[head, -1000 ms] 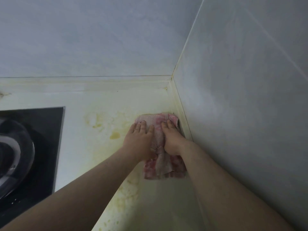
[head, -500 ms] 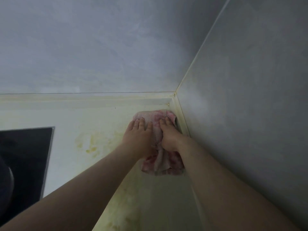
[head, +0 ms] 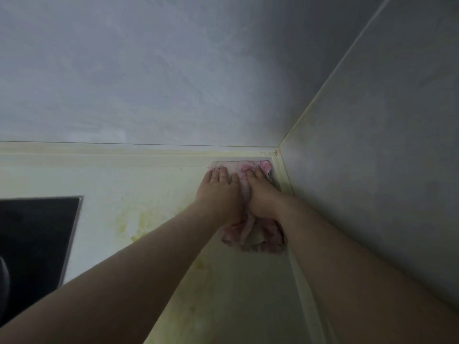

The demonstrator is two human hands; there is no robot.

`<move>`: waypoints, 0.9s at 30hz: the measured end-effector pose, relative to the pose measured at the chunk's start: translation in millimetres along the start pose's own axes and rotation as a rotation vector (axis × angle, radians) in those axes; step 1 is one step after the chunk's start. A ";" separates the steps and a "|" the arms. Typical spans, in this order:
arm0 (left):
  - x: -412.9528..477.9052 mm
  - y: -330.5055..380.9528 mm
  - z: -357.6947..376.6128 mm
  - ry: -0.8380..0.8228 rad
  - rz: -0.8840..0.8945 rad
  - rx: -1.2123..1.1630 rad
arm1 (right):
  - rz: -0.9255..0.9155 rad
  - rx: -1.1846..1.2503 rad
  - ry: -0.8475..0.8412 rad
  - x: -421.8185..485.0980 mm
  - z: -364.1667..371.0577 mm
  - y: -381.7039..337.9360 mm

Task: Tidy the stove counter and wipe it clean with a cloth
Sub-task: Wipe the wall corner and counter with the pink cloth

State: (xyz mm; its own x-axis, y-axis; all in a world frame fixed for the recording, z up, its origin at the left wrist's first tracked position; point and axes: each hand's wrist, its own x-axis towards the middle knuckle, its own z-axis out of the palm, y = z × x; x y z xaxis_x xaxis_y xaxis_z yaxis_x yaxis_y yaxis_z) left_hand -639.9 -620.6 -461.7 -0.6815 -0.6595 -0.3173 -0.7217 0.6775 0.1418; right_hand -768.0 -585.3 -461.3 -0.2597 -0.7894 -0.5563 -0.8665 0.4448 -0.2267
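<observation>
Two grey tiled walls meet in a corner: the back wall (head: pixel 149 70) across the top and the side wall (head: pixel 385 170) on the right. Below them lies the pale counter (head: pixel 119 180), edged by a yellowed raised strip (head: pixel 99 148) where it meets the walls. The black stove (head: pixel 32 244) sits at the left edge of the view, well apart from the corner, with a dark rounded shape on it that is too cropped to identify.

Both bare forearms reach from the bottom of the view toward the corner. The cloth (head: pixel 250 234), pink-and-white patterned, lies on the counter tucked into that corner. Its far edge is against the back strip, its right side is just beside the side strip, and its near end is bunched between the wrists.

The left hand (head: pixel 218 192) lies flat on the cloth's left part, palm down, fingers straight and close together. The right hand (head: pixel 260 194) presses flat beside it, fingers extended toward the corner. The two hands touch along their inner edges.

Yellow stains (head: pixel 134 224) mark the counter between stove and arms, and more run along the near surface.
</observation>
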 end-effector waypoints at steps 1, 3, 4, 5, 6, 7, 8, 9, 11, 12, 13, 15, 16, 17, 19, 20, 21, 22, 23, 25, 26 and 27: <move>0.1 2.2 0.7 0.004 -0.008 -0.001 | 0.004 0.005 0.016 -0.9 1.5 -0.8; 1.8 3.7 0.2 -0.006 -0.023 0.011 | 0.004 0.019 0.054 -0.9 2.9 -3.5; 0.5 5.2 0.1 -0.011 -0.023 0.023 | 0.004 0.024 0.075 -4.8 4.3 -4.9; -1.7 6.2 0.5 -0.015 -0.022 0.033 | 0.001 0.025 0.092 -8.9 6.1 -6.4; -4.6 6.6 1.6 -0.019 -0.023 0.043 | 0.003 0.023 0.096 -14.4 8.1 -8.0; -7.8 7.0 3.6 -0.018 -0.023 0.050 | 0.004 0.028 0.094 -19.6 11.0 -8.0; -12.1 7.1 6.2 -0.014 -0.018 0.056 | -0.001 0.034 0.091 -26.1 14.1 -7.7; -17.2 7.2 9.8 -0.002 -0.009 0.053 | -0.006 0.035 0.088 -32.6 18.2 -6.9; -26.5 8.5 18.7 0.022 0.011 0.040 | -0.003 0.047 0.078 -45.0 25.2 -3.9; -30.7 9.5 22.2 0.029 0.016 0.040 | 0.003 0.049 0.076 -50.9 29.0 -2.4; -34.7 10.8 24.3 0.034 0.018 0.043 | 0.002 0.045 0.072 -55.7 32.6 -1.1; -42.0 13.0 27.5 0.038 0.027 0.051 | 0.006 0.053 0.065 -66.6 37.1 -0.2; -45.8 14.6 28.2 0.038 0.038 0.057 | 0.003 0.061 0.060 -73.0 38.4 -0.6; -50.1 16.3 28.7 0.043 0.051 0.062 | 0.003 0.068 0.065 -76.8 40.7 1.5; -57.2 19.5 28.5 0.058 0.071 0.051 | 0.001 0.088 0.090 -88.1 43.4 2.9; -61.0 21.0 27.2 0.058 0.074 0.037 | -0.006 0.089 0.124 -95.8 44.4 2.6; -64.7 22.7 24.2 0.066 0.075 0.014 | -0.010 0.123 0.153 -102.6 47.1 3.3; -67.6 24.1 21.0 0.066 0.071 -0.022 | -0.016 0.101 0.151 -111.0 48.6 3.1; -69.5 25.9 16.2 0.069 0.067 -0.066 | -0.010 0.162 0.173 -116.5 51.2 4.0; -69.8 27.5 6.1 0.104 0.052 -0.168 | -0.053 0.158 0.344 -125.4 48.3 -0.7; -67.0 28.3 1.4 0.141 0.042 -0.247 | -0.060 0.211 0.447 -123.5 45.4 0.0; -62.9 29.3 -2.3 0.186 0.025 -0.361 | -0.070 0.254 0.590 -124.5 39.2 -0.9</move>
State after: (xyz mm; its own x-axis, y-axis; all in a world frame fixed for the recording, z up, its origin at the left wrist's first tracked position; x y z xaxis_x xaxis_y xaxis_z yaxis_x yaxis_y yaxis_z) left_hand -618.5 -560.0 -435.4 -0.6859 -0.7143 -0.1391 -0.6782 0.5582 0.4780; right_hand -718.2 -470.9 -423.2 -0.4594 -0.8881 -0.0165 -0.7809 0.4127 -0.4688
